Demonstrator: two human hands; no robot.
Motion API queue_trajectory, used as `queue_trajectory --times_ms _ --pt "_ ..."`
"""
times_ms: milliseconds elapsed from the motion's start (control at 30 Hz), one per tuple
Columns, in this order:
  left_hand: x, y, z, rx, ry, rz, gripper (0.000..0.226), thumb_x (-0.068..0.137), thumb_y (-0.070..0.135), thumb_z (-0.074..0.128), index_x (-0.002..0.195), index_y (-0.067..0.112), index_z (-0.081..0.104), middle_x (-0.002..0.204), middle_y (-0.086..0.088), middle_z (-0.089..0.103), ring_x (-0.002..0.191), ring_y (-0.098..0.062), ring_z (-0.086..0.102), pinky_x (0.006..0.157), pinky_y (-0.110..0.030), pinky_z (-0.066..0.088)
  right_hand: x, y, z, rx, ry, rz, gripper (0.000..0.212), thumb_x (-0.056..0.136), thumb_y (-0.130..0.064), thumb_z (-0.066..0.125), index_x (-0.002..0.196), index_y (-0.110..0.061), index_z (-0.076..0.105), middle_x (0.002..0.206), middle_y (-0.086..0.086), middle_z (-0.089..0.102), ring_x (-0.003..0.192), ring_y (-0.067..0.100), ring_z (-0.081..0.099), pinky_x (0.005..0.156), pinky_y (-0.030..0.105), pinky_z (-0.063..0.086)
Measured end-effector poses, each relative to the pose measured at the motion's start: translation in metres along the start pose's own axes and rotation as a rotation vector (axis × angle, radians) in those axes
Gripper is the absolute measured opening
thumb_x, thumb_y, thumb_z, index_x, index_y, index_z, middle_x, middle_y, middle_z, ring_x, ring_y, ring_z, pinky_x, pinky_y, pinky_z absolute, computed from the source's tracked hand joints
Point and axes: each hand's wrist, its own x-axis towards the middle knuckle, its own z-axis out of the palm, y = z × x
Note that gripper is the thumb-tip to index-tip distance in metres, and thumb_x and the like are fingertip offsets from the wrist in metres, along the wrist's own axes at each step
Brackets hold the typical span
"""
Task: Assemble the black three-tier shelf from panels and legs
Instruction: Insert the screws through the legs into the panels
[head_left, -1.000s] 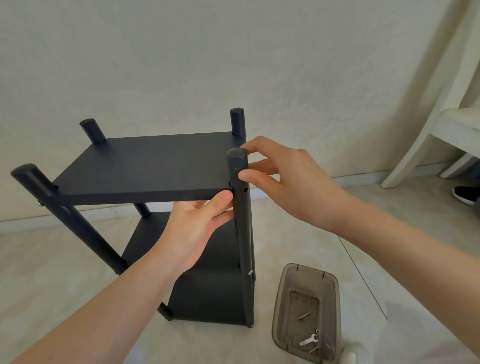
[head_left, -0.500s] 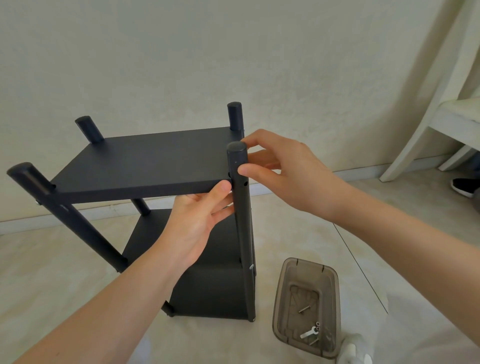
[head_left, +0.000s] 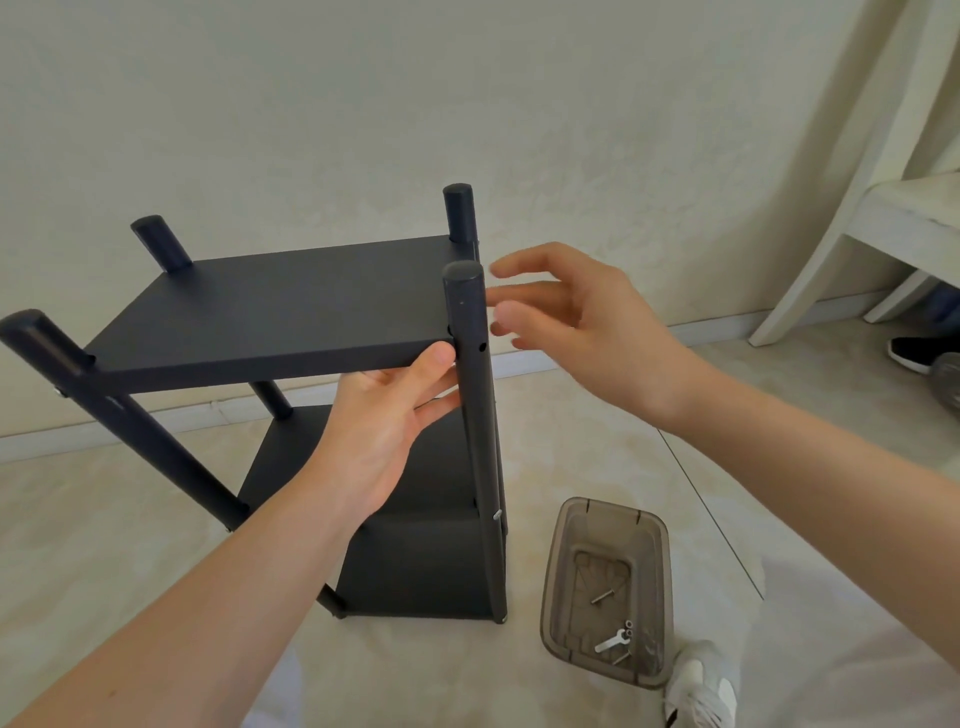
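On the pale glossy floor tiles (head_left: 104, 519), the matte black three-tier shelf (head_left: 415, 566) stands upright near a cream textured wall (head_left: 311, 104), long axis vertical. Its flat rectangular top panel (head_left: 291, 312) sits level, long side running left-right across my view. Round black tube legs with flat-capped tops poke up past the top panel. The near-right leg (head_left: 475, 415) has a small round hole in its side at panel height.

My left hand (head_left: 384, 431) is palm-up under the panel's near-right corner. Fingers are fairly straight, thumb tip touching the panel's lower front edge, just beside that leg. It is supporting, not clamped. My right hand (head_left: 582, 322) is spread and relaxed just right of the leg's cap, apart from it, holding nothing.

A smoky translucent plastic box with rounded corners (head_left: 550, 571) sits on the floor just right of the shelf base. Inside are a small silver flat wrench (head_left: 612, 642), a bolt (head_left: 601, 596) and some small round hardware too tiny to tell apart. A white wooden chair (head_left: 841, 223) stands far right.
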Motion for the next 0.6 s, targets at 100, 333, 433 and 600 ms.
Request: queue_trajectory --times_ms 100,333,433,600 --pt "-0.001 -0.001 0.002 -0.019 -0.024 -0.013 0.016 0.08 0.028 0.07 0.089 0.035 0.081 0.114 0.0 0.076 0.11 -0.023 0.071 0.078 -0.025 0.059 -0.007 0.035 0.001 0.163 0.138 0.236 0.008 0.101 -0.021 0.053 0.106 -0.023 0.059 0.094 -0.003 0.077 0.086 0.013 0.073 0.076 0.029 0.06" --pt "-0.001 0.0 0.001 -0.007 -0.047 -0.01 0.02 0.081 0.024 0.067 0.089 0.035 0.082 0.115 0.001 0.075 0.114 -0.023 0.069 0.081 -0.027 0.059 -0.052 0.178 0.028 -0.081 -0.102 0.854 0.012 0.101 -0.019 0.051 0.108 -0.011 0.058 0.099 0.006 0.072 0.088 0.019 0.066 0.069 0.026 0.054" --pt "-0.003 -0.001 0.001 -0.003 -0.039 -0.004 0.021 0.085 0.021 0.065 0.088 0.033 0.082 0.113 0.002 0.076 0.112 -0.021 0.07 0.078 -0.024 0.058 -0.089 0.233 0.049 -0.214 -0.178 0.966 0.018 0.101 -0.019 0.05 0.089 -0.009 0.057 0.085 0.009 0.065 0.073 0.022 0.059 0.068 0.03 0.049" --pt "-0.004 -0.002 0.003 0.014 -0.032 -0.02 0.031 0.097 0.014 0.058 0.085 0.03 0.083 0.114 0.0 0.076 0.114 -0.021 0.069 0.079 -0.023 0.058 -0.14 0.286 0.09 -0.401 -0.388 1.112 0.049 0.104 -0.037 0.046 0.134 0.002 0.042 0.106 0.007 0.059 0.089 0.019 0.054 0.072 0.024 0.045"
